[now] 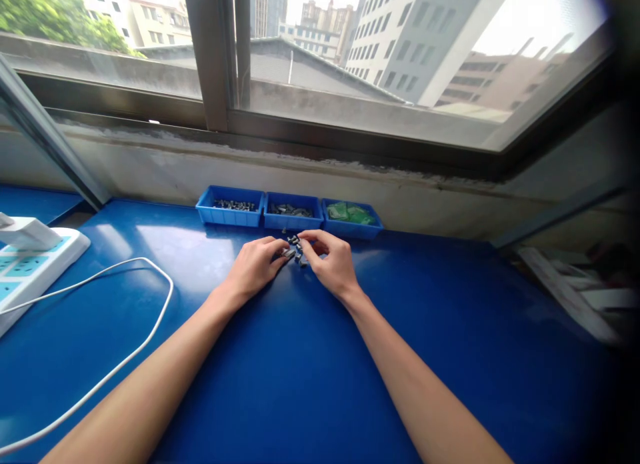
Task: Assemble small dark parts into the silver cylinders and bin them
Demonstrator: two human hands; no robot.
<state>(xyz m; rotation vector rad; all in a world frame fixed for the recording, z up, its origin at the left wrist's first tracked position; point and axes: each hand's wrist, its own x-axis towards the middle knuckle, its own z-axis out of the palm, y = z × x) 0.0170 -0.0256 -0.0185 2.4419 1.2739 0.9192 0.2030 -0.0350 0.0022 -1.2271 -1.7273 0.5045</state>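
Observation:
My left hand (255,264) is closed, with a small grey metal part (289,253) pinched between thumb and fingertips. Close by on its right, my right hand (330,259) has its thumb and fingers bent around a small dark metal part (294,240). Another small metal part (301,261) lies just below the right fingertips, on or just above the blue tabletop (300,357). These pieces are too small for me to make out their exact kind.
Behind my hands stand three blue bins: the left bin (227,216) and middle bin (293,222) hold small metal parts, the right bin (353,230) green-and-clear plastic packets. A white power strip (75,245) and white cable (163,311) lie left. A window frame (350,139) rises behind.

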